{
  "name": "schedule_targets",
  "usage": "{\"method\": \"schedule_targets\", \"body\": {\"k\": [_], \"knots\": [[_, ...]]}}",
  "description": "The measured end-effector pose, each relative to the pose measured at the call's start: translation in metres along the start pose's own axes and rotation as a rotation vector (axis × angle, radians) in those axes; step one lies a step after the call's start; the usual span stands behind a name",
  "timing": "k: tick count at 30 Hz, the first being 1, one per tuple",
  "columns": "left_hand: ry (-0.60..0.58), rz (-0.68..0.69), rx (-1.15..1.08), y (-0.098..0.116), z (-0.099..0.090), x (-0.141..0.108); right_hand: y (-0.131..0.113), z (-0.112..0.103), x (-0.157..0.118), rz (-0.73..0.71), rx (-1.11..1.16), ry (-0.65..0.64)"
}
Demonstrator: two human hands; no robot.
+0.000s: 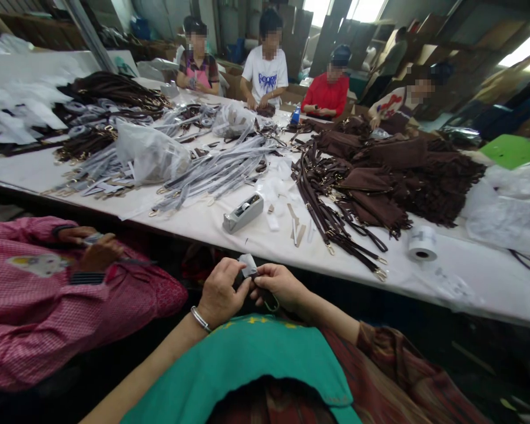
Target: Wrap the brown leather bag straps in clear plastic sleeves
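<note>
Close above my lap, both hands work on one dark brown strap [265, 294], folded up small between them. My left hand [221, 288], with a silver bangle at its wrist, is closed on the strap's left part. A greyish-white wrapping piece [248, 266] sticks up between the fingertips of both hands. My right hand [282, 287] pinches the strap on the other side, and a metal clasp [272, 304] hangs below its fingers. Fingers hide much of the strap. On the table ahead stands a grey tape dispenser [244, 213], apart from both hands.
The white table [194, 232] bears plastic-wrapped straps [225, 168], bare brown straps [320, 218], a heap of brown bags [380, 171] and a white label roll [422, 243]. A co-worker in a pink checked sleeve [83, 306] sits close at left. Several people work across the table.
</note>
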State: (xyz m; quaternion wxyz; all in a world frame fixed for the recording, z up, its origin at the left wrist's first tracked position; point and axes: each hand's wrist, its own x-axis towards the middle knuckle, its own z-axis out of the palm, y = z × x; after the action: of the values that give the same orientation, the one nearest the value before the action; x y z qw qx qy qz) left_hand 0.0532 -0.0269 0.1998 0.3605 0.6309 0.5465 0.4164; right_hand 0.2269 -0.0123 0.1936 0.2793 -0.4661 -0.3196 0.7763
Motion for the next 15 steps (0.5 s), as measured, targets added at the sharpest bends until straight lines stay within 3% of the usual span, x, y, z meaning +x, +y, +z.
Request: {"method": "schedule_targets", "body": {"k": [4, 9, 12, 15], "knots": [[0.001, 0.032, 0.089, 0.002, 0.0, 0.001, 0.0, 0.01, 0.002, -0.017, -0.059, 0.02], [-0.13, 0.152, 0.689, 0.007, -0.007, -0.008, 0.016, 0.019, 0.006, 0.0, -0.202, 0.032], [-0.157, 0.089, 0.813, 0.005, -0.012, -0.016, 0.034, 0.017, 0.018, 0.04, -0.2, -0.028], [-0.096, -0.039, 0.734, -0.002, -0.015, -0.028, 0.05, 0.015, 0.029, 0.116, -0.19, -0.108]]}}
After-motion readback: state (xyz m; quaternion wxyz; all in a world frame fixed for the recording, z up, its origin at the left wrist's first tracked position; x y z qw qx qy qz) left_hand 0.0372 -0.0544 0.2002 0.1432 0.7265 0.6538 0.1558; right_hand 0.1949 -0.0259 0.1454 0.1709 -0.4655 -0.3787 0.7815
